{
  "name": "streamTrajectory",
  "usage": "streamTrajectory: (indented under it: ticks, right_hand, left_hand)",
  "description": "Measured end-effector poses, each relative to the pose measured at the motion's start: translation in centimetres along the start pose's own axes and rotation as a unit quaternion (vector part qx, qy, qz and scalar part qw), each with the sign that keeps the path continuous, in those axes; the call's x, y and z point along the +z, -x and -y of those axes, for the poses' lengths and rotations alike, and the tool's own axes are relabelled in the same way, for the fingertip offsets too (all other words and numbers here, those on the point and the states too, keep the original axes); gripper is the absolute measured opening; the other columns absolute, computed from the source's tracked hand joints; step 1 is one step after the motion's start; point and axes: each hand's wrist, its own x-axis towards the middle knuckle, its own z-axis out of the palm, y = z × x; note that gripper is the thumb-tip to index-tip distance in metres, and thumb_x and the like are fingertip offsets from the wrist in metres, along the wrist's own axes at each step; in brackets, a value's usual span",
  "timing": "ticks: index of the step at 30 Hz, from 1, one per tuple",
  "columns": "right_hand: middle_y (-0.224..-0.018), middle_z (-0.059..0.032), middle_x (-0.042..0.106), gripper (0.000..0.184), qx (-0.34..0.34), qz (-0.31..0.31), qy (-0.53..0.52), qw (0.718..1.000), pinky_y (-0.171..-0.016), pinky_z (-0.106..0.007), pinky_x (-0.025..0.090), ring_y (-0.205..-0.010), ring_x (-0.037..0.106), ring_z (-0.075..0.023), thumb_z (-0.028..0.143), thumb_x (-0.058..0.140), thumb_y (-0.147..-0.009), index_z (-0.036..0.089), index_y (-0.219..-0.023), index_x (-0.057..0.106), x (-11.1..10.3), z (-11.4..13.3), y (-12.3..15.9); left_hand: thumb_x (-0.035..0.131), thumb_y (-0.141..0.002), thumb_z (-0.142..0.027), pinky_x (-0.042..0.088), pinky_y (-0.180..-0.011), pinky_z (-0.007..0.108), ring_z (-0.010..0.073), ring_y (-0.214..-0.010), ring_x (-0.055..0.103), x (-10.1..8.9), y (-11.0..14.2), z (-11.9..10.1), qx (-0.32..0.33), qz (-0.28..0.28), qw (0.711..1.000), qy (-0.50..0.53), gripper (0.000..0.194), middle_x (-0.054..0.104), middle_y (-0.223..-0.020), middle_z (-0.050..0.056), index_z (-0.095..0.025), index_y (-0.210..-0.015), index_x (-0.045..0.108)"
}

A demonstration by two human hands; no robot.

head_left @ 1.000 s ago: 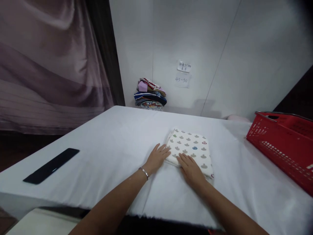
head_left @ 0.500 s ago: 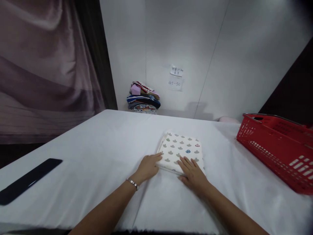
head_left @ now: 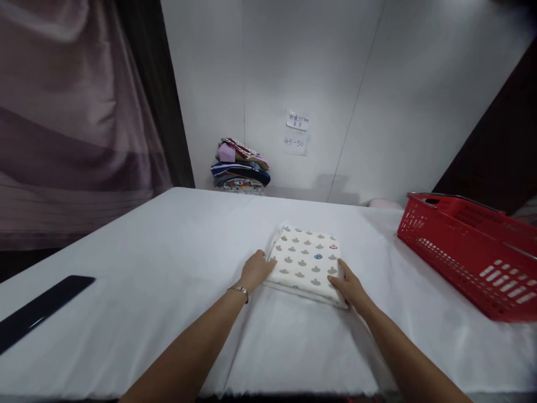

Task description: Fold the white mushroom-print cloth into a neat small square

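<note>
Wall (head_left: 201, 73) at the back: pale, panelled, thin seams running up it. Table (head_left: 176, 246) spreads before the person under a white cover, slightly creased near the front edge.

Curtain (head_left: 62, 123) at far left, mauve with a darker purple band, hanging in loose folds. Basket (head_left: 461, 249) at right, red perforated plastic, on the table and well apart from the hands.

Flat black object (head_left: 42, 310) on the left of the table, cut off by the frame; kind unclear.

Folded cloth (head_left: 300, 258) lies flat near the middle of the table, between the two hands. White, grey mushroom-like print, a few motifs in blue, red, green. Layers show along its near edge.

Stack of textiles (head_left: 241, 168) beyond the table's back edge, against the wall, mixed colours.

Left hand (head_left: 254, 271) at the cloth's left edge: thumb on top, fingers lightly curved beside it. Right hand (head_left: 351, 286) near the right front corner: thumb on top, parted from the index finger along the side. Whether either pinches the fabric, cannot tell.

Two paper notes (head_left: 296, 143) on the wall, the lower reading "45-50". Silvery bracelet (head_left: 240, 291) at the left wrist.
</note>
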Motion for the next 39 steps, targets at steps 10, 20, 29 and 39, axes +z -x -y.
streamTrajectory:
  ticks: [10, 20, 29, 39]
  right_hand:
    - [-0.1, -0.0126, 0.068, 0.048, 0.09, 0.035, 0.093, 0.991, -0.075, -0.038, 0.05, -0.081, 0.064, -0.025, 0.021, 0.058, -0.063, 0.014, -0.109, 0.066, -7.9, -1.2, -8.1]
    - [-0.093, -0.0049, 0.069, 0.032, -0.078, 0.154, -0.004, 0.985, -0.073, -0.032, 0.049, -0.078, 0.063, -0.0192, 0.04, 0.047, -0.082, 0.021, -0.098, 0.066, -0.2, 9.6, -2.8]
    - [-0.096, -0.0092, 0.064, 0.039, -0.076, 0.207, 0.241, 0.945, -0.07, -0.029, 0.041, -0.084, 0.06, -0.0211, 0.043, 0.049, -0.082, 0.017, -0.11, 0.057, 5.1, 13.5, -4.9]
    - [-0.1, -0.0093, 0.063, 0.039, -0.096, 0.228, 0.219, 0.944, -0.079, -0.028, 0.039, -0.092, 0.057, -0.02, 0.032, 0.047, -0.084, 0.014, -0.118, 0.054, 5.5, 12.2, -4.4]
  left_hand:
    - [0.064, -0.067, -0.043, 0.041, -0.056, 0.022, 0.0163, -0.073, 0.061, 5.7, 8.9, -3.0, 0.153, 0.219, 0.953, 0.143, 0.027, 0.068, -0.083, -0.001, -0.023, -0.084, 0.062]
    - [0.053, -0.078, -0.031, 0.042, -0.062, 0.022, 0.0136, -0.072, 0.061, 3.3, -0.1, -1.0, 0.03, -0.018, 0.984, 0.177, 0.017, 0.068, -0.084, 0.003, -0.018, -0.083, 0.062]
    - [0.053, -0.081, -0.039, 0.039, -0.066, 0.024, 0.0159, -0.082, 0.06, 5.1, -1.5, -1.3, 0.045, -0.047, 0.989, 0.133, 0.024, 0.069, -0.089, 0.003, -0.021, -0.084, 0.068]
    - [0.045, -0.084, -0.043, 0.031, -0.055, 0.023, 0.0127, -0.061, 0.053, 4.3, -2.1, -0.7, 0.09, 0.01, 0.986, 0.141, 0.038, 0.065, -0.066, 0.002, -0.018, -0.067, 0.068]
